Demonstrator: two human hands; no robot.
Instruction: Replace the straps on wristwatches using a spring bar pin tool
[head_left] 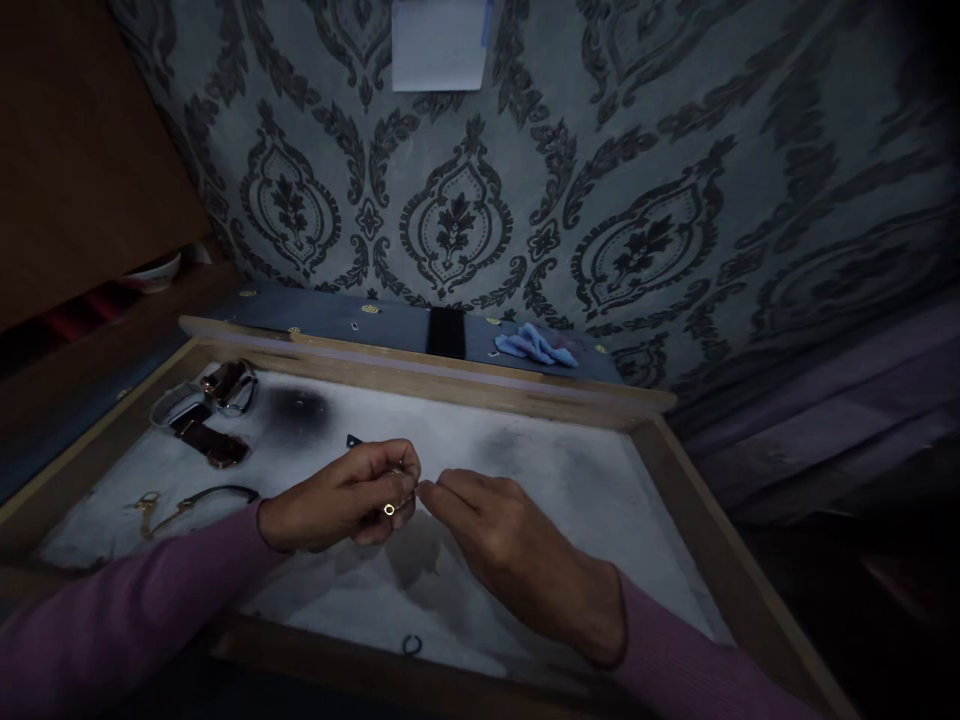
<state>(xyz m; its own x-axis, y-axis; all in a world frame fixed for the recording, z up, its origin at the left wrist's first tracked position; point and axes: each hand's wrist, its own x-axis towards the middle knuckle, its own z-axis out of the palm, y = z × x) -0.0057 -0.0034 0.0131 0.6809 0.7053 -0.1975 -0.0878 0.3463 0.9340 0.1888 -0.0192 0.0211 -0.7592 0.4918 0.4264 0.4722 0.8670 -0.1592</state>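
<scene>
Exposure dim, cool cast. White tray floor comparatively bright; frame's lower-right corner near black. Soft shadows below left hand and right hand. Small round gold-coloured piece glints. Wide-angle stretch toward edges; purple fabric indistinct.

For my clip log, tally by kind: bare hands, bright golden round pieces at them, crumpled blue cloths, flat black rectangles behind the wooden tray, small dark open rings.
Left bare hand, right bare hand: 2
Bright golden round piece: 1
Crumpled blue cloth: 1
Flat black rectangle: 1
Small dark open ring: 1
Total: 6
</scene>
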